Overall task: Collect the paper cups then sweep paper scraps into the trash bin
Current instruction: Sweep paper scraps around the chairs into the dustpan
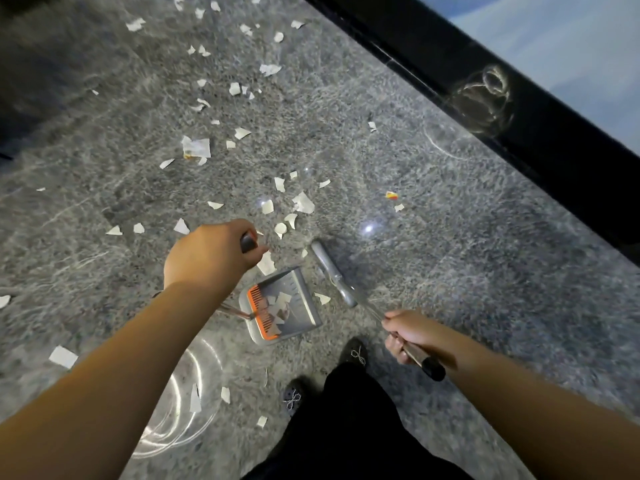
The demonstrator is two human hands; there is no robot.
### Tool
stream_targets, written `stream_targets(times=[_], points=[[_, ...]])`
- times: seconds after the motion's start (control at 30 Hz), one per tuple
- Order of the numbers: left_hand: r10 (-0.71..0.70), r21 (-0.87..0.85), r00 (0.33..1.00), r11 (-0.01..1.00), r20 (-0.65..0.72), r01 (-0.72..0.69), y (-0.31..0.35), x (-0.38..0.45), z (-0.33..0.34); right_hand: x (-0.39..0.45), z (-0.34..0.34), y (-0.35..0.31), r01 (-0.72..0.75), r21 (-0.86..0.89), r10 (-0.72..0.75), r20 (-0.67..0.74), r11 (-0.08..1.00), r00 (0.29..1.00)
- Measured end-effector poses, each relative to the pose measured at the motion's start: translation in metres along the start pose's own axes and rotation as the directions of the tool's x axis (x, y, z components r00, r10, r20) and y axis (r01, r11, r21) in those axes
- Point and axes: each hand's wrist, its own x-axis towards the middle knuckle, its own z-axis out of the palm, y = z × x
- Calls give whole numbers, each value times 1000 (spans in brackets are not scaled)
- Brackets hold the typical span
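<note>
White paper scraps (235,89) lie scattered over the grey speckled floor (433,258), thickest toward the upper left. A grey dustpan (298,299) with an orange comb edge stands on the floor and holds several scraps. My left hand (207,254) grips the dark top of the dustpan's long handle. My right hand (412,332) grips the broom stick near its black end. The grey broom head (332,271) rests on the floor just right of the dustpan. No paper cups or trash bin are in view.
A black wall base (485,98) runs diagonally along the upper right, with glass beyond it. My dark shoes (353,351) and black trousers stand just behind the dustpan. More scraps (63,356) lie at the lower left.
</note>
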Motion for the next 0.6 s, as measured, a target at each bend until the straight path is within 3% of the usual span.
stream_targets(times=[0.27,0.6], points=[[39,-23,999,999,-29,-40,-25,-26,8,-13,55,48,-66,47,57,171,997,984],[-40,-179,998,983,-45,31,-61,-61,0,-51,53,40,114,4,-114,29,993,993]])
